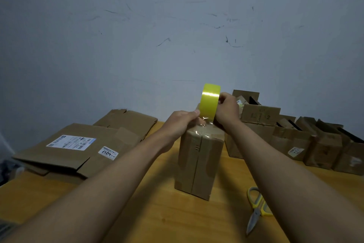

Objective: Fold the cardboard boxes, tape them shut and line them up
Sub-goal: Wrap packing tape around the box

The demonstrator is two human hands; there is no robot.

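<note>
Cardboard box (199, 162) upright; left hand (180, 122) fingers pressing its top, right hand (226, 107) fingers curled gripping tape roll (209, 101).

Dim room, I'm facing a bare wall.
I see a pale grey-blue wall (177, 26) scuffed with dark scratch marks, and a yellowish wooden table (157, 213) pushed against it under flat, low light.

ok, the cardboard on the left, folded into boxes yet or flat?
Flat. The brown cardboard sheets with white shipping labels lie collapsed and stacked on the wooden table, flaps unfolded, no raised walls.
</note>
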